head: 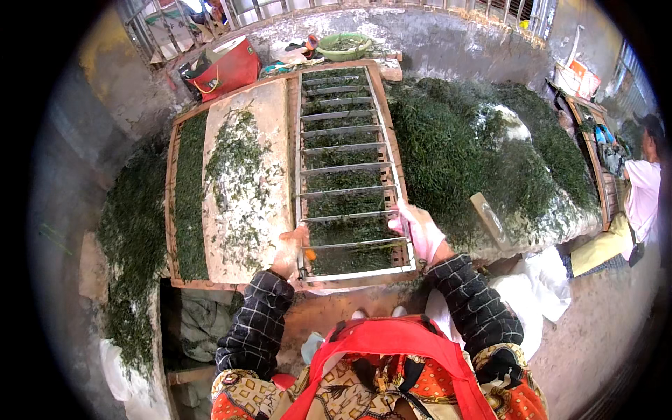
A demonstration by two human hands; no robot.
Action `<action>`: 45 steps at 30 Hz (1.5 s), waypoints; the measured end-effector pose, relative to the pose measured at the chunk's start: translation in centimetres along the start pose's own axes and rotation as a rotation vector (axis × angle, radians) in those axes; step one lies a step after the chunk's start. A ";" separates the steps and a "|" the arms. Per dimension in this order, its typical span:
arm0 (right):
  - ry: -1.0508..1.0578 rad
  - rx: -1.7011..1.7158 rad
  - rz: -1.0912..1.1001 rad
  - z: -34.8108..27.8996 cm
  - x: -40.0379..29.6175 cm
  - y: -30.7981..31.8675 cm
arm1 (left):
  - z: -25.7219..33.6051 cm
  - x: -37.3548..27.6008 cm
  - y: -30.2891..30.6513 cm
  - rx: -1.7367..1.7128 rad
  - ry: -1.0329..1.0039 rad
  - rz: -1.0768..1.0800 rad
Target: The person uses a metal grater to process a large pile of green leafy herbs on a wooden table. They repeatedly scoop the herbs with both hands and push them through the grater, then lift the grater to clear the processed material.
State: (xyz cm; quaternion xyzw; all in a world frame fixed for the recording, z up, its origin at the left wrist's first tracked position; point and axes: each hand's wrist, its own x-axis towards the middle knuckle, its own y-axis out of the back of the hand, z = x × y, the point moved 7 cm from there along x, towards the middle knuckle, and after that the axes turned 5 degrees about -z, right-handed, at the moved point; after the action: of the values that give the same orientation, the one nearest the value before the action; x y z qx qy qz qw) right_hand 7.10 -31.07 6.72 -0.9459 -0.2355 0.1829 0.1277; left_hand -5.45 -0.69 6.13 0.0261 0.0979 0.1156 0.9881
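Observation:
A ladder-like metal frame (344, 166) with many crossbars lies lengthwise before me on a shallow wooden tray (398, 157). My left hand (287, 251) grips its left rail near the front end. On the opposite rail, my right hand (421, 231), in what looks like a pink glove, has its fingers curled round the metal. Chopped dark green plant matter (341, 205) shows between the crossbars. Left of the frame, a pale board (273, 157) strewn with green scraps covers part of the tray. A small orange object (310, 254) sits beside my left fingers.
Loose greens (446, 152) are heaped to the right, with a wooden float-like tool (489, 218) on them. Behind stand a red bag (226, 73) and a green basin (344, 47). White sacks (546, 283) lie at right front. Another person (644, 184) is at far right.

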 end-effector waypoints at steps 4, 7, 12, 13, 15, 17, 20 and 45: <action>0.138 0.134 -0.025 -4.7 -1.3 -2.2 | 4.0 -0.4 0.0 -0.179 0.024 -0.051; 0.218 0.063 -0.209 -7.4 -2.2 -4.8 | 5.9 1.2 0.8 -0.049 -0.068 -0.062; 0.317 -0.140 -0.251 -11.4 -4.5 -7.5 | 5.9 1.2 0.3 -0.076 -0.091 -0.086; 0.314 -0.132 -0.277 -11.9 -4.4 -8.6 | 5.7 1.3 1.2 -0.053 -0.140 -0.113; 0.346 -0.202 -0.335 -13.0 -4.4 -9.2 | 7.4 0.2 0.7 -0.086 -0.189 -0.098; 0.355 -0.272 -0.334 -13.9 -4.7 -9.8 | 6.4 1.3 2.2 -0.022 -0.144 -0.050; 0.372 -0.218 -0.364 -14.2 -4.7 -9.0 | 8.4 0.8 1.3 -0.102 -0.211 -0.012; 0.786 -0.130 -0.157 -33.5 -3.8 -3.0 | 34.8 2.3 -3.7 0.114 -0.865 0.255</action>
State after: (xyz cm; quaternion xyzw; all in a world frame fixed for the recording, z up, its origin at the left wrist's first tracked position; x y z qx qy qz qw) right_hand 16.43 -35.56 38.95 -0.9290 -0.2513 -0.2184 0.1614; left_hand 4.50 -4.74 39.49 0.1384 -0.3215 0.2092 0.9131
